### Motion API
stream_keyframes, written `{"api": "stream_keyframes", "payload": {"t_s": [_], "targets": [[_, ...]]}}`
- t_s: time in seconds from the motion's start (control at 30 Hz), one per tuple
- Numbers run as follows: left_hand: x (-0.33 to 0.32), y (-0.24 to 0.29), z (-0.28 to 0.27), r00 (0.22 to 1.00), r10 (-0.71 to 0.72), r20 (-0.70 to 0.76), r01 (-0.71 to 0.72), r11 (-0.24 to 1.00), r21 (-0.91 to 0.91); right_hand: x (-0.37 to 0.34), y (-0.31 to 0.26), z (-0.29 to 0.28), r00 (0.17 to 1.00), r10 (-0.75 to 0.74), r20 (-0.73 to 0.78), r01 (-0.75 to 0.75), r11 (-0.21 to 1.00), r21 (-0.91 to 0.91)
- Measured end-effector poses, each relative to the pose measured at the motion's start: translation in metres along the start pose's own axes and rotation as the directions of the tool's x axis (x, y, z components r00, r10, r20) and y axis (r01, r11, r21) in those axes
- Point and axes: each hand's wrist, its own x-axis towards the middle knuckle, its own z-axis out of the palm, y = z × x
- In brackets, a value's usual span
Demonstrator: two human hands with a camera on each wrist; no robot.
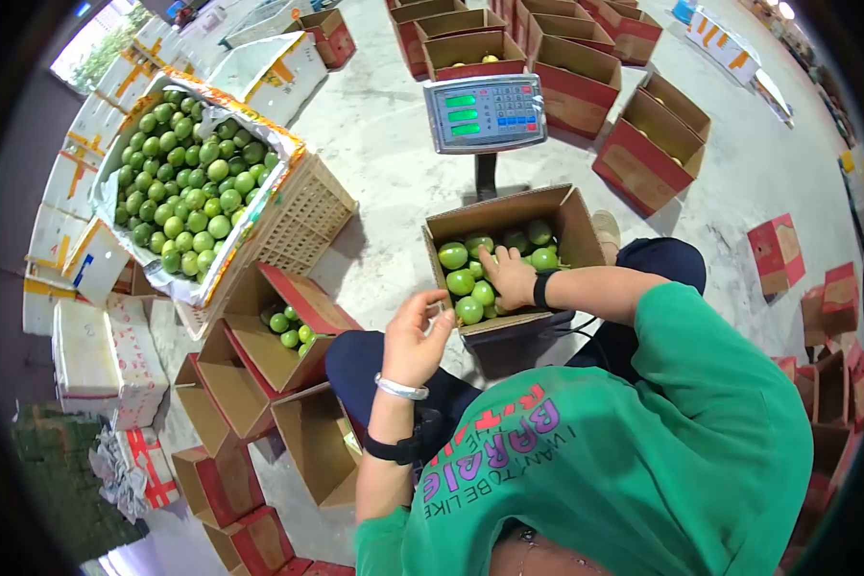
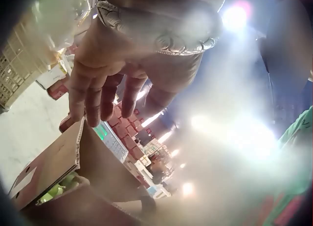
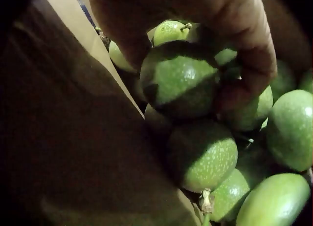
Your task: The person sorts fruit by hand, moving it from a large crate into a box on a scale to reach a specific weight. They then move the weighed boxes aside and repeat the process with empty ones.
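In the head view an open cardboard box (image 1: 580, 216) of green passion fruit stands between the person's knees. The right hand (image 1: 511, 278) reaches down into it. Seen from the right wrist, its thumb and fingers curl round one round green passion fruit (image 3: 181, 79) close to the box wall, and more fruit (image 3: 205, 157) lies right below. The left hand (image 1: 419, 336) is raised just outside the box's left edge and holds nothing. In the left wrist view its loosely bent fingers (image 2: 93, 101) hang over the cardboard flap (image 2: 54, 162).
A scale display (image 1: 486, 113) on a post stands behind the box. To the left is a lined plastic crate (image 1: 298, 211) heaped with passion fruit. Open cartons (image 1: 226, 379) crowd the left side, one with several fruits inside. More red cartons (image 1: 576, 86) stand at the back and right.
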Motion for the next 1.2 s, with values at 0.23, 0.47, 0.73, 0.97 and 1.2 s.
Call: {"api": "stream_keyframes", "payload": {"t_s": [0.23,0.47,0.73,0.97,1.2], "targets": [[-0.027,0.004,0.007,0.996,-0.033,0.084,0.031,0.999,0.021,0.010,0.007,-0.029,0.991,-0.053,0.119,0.035,0.988,0.148],[-0.045,0.018,-0.027,0.990,-0.137,0.038,0.106,0.529,-0.842,-0.052,-0.095,-0.124,0.802,-0.236,-0.548,0.539,0.680,0.496],[-0.073,-0.021,-0.074,0.962,-0.201,-0.183,-0.179,0.038,-0.983,-0.063,-0.197,-0.109,0.584,-0.541,-0.606,0.798,0.520,0.305],[-0.007,-0.122,-0.240,0.636,-0.692,-0.341,-0.139,0.331,-0.933,-0.107,-0.059,-0.089,0.891,-0.259,-0.373,0.285,0.958,0.015],[0.045,-0.171,-0.229,0.588,-0.658,-0.471,0.362,0.734,-0.574,-0.118,0.013,-0.022,0.902,-0.020,-0.432,-0.081,0.974,-0.214]]}}
